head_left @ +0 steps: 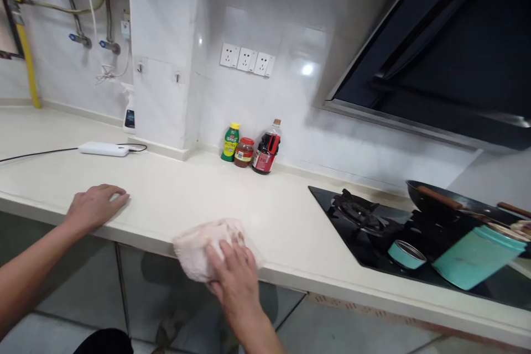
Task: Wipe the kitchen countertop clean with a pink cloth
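Note:
A pale pink cloth (199,254) with dark stains lies at the front edge of the white counter, part of it hanging over. My right hand (238,276) is on top of it, fingers pressing into the fabric. To the left, my left hand (97,204) rests on the counter near the edge, with its thumb apart from the fingers and nothing in it.
Against the wall stand a green bottle (230,142), a red-lidded jar (244,152) and a dark sauce bottle (266,149). A white power bank (103,149) with a cable lies at left. On the right, the black stove (348,232) bears a wok (431,199), a turquoise canister (477,257) and a small turquoise container (406,255).

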Tool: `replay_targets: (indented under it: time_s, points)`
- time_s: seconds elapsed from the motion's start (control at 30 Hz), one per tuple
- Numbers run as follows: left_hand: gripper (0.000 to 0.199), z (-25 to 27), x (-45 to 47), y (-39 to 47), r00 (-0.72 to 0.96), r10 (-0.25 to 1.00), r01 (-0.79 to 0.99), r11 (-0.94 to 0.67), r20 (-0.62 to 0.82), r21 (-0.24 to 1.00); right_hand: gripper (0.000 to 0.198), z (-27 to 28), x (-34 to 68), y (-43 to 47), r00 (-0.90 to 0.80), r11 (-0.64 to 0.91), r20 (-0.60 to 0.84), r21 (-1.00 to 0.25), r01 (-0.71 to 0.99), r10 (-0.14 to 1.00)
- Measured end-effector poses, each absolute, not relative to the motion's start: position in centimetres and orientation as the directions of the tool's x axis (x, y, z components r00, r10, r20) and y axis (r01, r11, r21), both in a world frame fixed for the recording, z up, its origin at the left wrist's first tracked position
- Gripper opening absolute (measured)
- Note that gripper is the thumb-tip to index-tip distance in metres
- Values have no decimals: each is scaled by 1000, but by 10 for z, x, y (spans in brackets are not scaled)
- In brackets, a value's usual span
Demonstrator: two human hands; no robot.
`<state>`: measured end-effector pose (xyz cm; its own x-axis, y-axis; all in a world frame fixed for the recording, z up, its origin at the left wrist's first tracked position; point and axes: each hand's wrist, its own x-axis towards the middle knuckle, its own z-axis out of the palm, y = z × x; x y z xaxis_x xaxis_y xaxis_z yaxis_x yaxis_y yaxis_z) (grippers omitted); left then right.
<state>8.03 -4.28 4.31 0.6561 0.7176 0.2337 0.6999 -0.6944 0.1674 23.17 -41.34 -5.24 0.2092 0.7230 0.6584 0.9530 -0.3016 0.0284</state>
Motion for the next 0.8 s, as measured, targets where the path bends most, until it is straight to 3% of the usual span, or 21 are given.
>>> replay_targets:
  time_s: [0.1, 0.23, 0.33, 0.47, 0.67, 0.8]
  points:
    - [54, 42, 83, -37, 643, 727, 720, -681, 240, 135, 84, -62, 261, -479, 272, -415, 733, 16, 910, 624]
    - [57, 40, 86, -32, 624, 749, 749, -654, 221, 105, 64, -74, 312, -584, 344, -598, 744, 92, 796, 573]
    - [59, 41, 87, -33, 621, 755, 756, -648, 213, 91, 51, -82, 357, -664, 366, -667, 736, 155, 729, 570]
    - [57, 42, 88, -37, 611, 763, 763, -638, 211, 102, 49, -89, 397, -732, 362, -683, 696, 251, 686, 619]
    - [57, 42, 89, -34, 612, 762, 745, -645, 209, 170, 51, -87, 389, -715, 415, -799, 736, 280, 532, 534]
    - [57, 39, 90, -28, 617, 750, 727, -659, 236, 192, 62, -73, 360, -661, 468, -785, 671, 293, 545, 575]
